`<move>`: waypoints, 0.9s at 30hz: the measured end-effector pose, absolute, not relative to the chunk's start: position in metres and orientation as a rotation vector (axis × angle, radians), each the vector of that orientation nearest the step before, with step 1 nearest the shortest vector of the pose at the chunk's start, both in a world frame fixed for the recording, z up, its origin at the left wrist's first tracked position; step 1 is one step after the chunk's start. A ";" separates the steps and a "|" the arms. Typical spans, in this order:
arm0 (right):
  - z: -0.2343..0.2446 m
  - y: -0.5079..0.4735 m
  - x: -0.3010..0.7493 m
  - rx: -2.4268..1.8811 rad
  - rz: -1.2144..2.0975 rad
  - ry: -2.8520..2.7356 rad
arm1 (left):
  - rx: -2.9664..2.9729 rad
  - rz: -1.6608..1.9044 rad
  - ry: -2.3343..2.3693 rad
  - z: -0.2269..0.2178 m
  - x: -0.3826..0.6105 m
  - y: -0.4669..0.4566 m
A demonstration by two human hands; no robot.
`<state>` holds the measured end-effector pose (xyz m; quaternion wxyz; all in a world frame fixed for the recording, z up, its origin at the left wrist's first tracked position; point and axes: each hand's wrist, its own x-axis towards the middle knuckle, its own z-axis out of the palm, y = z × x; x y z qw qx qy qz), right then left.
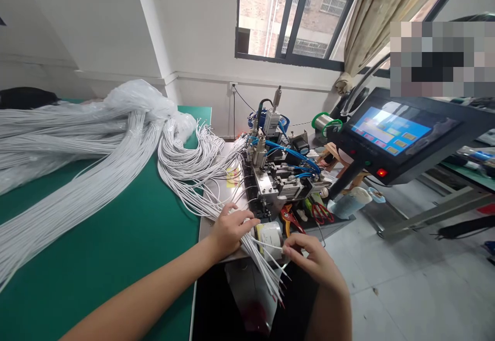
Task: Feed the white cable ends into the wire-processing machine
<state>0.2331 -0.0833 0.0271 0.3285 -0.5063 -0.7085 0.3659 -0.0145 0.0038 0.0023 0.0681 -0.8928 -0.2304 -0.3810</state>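
Observation:
A bundle of white cables [260, 261] runs over the front edge of the machine's metal plate, its loose ends hanging down. My left hand [232, 227] is closed around this bundle, thumb and fingers on top of it. With thumb and forefinger pinched together, my right hand [311, 258] grips the end of one white cable, drawn slightly away from the others. Behind that cable stands a round container with a white label [271, 238]. Just beyond my hands is a bench machine [270, 176] with metal cylinders and blue air hoses.
Long white cables [88, 186] partly in plastic cover the green table [154, 258] on the left. Orange-handled pliers [290, 220] and red scissors [323, 212] lie right of the machine. A touchscreen panel [402, 130] and a green-rimmed wire spool [326, 123] stand beyond; a person is at far right.

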 end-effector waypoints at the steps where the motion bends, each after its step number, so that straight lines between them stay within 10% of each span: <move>1: 0.024 -0.081 0.233 -1.361 0.924 -1.783 | -2.715 -1.121 -0.620 0.002 -0.015 0.004; 27: -0.017 -0.032 0.209 -1.213 0.807 -1.261 | -2.700 -0.967 -0.642 0.000 -0.014 0.001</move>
